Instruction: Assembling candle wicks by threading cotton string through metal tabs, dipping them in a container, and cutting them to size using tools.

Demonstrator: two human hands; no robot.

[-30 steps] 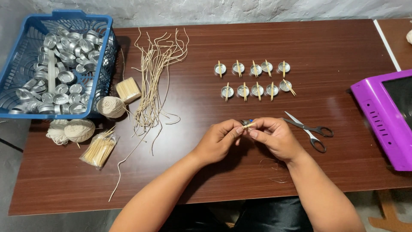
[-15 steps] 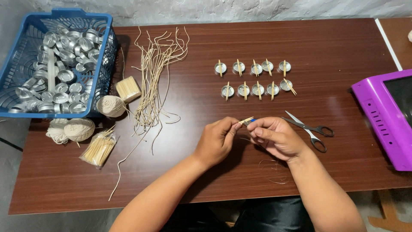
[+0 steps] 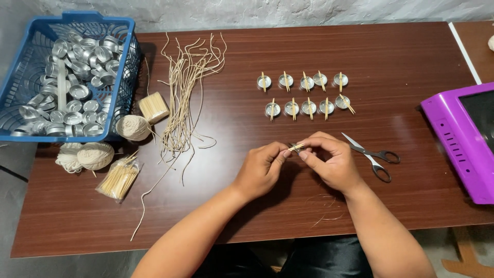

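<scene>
My left hand (image 3: 262,167) and my right hand (image 3: 332,159) meet over the middle of the brown wooden table (image 3: 247,206). Between their fingertips they pinch a short wooden stick (image 3: 296,148), with a small dark piece just beside it that I cannot make out. Beyond my hands, two rows of small metal cups (image 3: 303,95) each have a stick laid across the top. A pile of cut string lengths (image 3: 185,98) lies to the left of the cups.
A blue plastic basket (image 3: 31,77) of empty metal cups stands at the far left. Near it are balls of twine (image 3: 95,154), a bag of sticks (image 3: 119,177) and a stick bundle (image 3: 153,107). Scissors (image 3: 373,154) lie right of my hands, beside a purple box (image 3: 460,139).
Both hands stay at the same spot over the table. The fingers have shifted slightly around the stick, which now shows between the fingertips.
</scene>
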